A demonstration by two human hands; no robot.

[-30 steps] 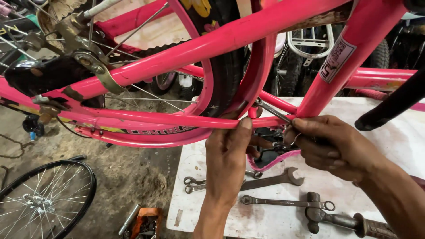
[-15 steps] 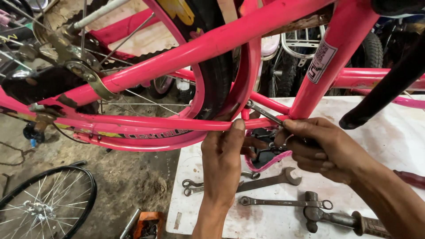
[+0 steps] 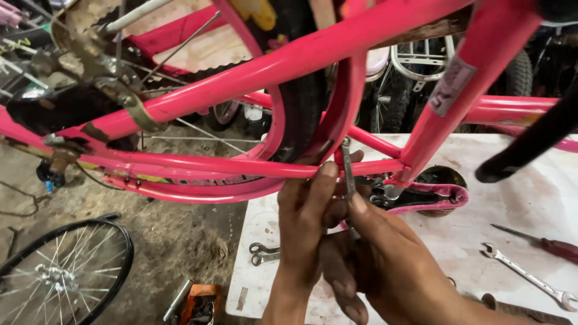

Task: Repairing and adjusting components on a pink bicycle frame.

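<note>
1. Head view: both hands meet under the pink frame [image 3: 289, 66], low and centre.
2. The left hand [image 3: 304, 222] reaches up from six o'clock, fingers curled, thumb tip pressed against the lower pink tube [image 3: 241, 165].
3. The right hand [image 3: 385, 265] comes in from five o'clock, fingers closed around a slim metal spanner [image 3: 347, 168], forefinger laid along its shaft.
4. That spanner stands nearly upright, its head at twelve o'clock of the hands, touching where the tubes join by the mudguard [image 3: 346, 108].
5. At three o'clock of the hands, the upturned saddle [image 3: 430, 197] rests on the white table [image 3: 530, 198].
6. On that table: a screwdriver [image 3: 551, 244] with red handle and a second wrench [image 3: 527, 277] at four o'clock, a pair of small wrenches [image 3: 264, 253] at eight o'clock.
7. A loose wheel [image 3: 63, 274] lies on the dirt floor at nine o'clock, well apart.
8. The chainring [image 3: 90, 48] sits at ten o'clock, up top.
</note>
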